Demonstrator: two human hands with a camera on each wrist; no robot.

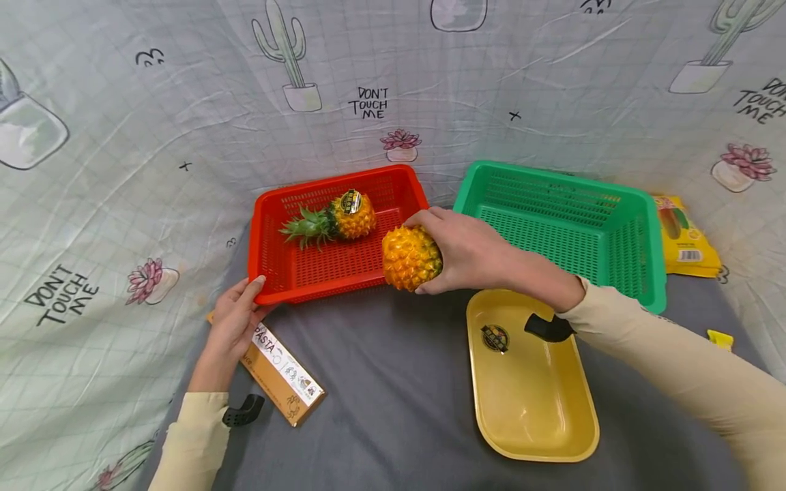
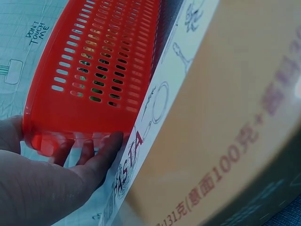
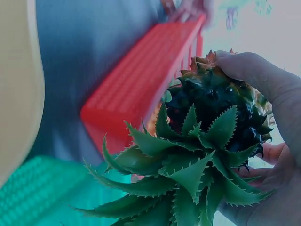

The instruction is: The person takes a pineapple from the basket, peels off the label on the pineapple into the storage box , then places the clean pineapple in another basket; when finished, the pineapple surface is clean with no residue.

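My right hand grips a small pineapple over the front right corner of the red basket. In the right wrist view the pineapple's spiky green crown points toward the camera, and the thumb presses its side. A second pineapple lies on its side inside the red basket, crown to the left, with a dark label on it. My left hand holds the basket's front left corner. In the left wrist view its fingers curl at the rim.
A green basket stands at the right, with a yellow packet beside it. In front is a yellow tray bearing a round dark label. A pasta box lies under my left hand. Near the right edge sits a small yellow object.
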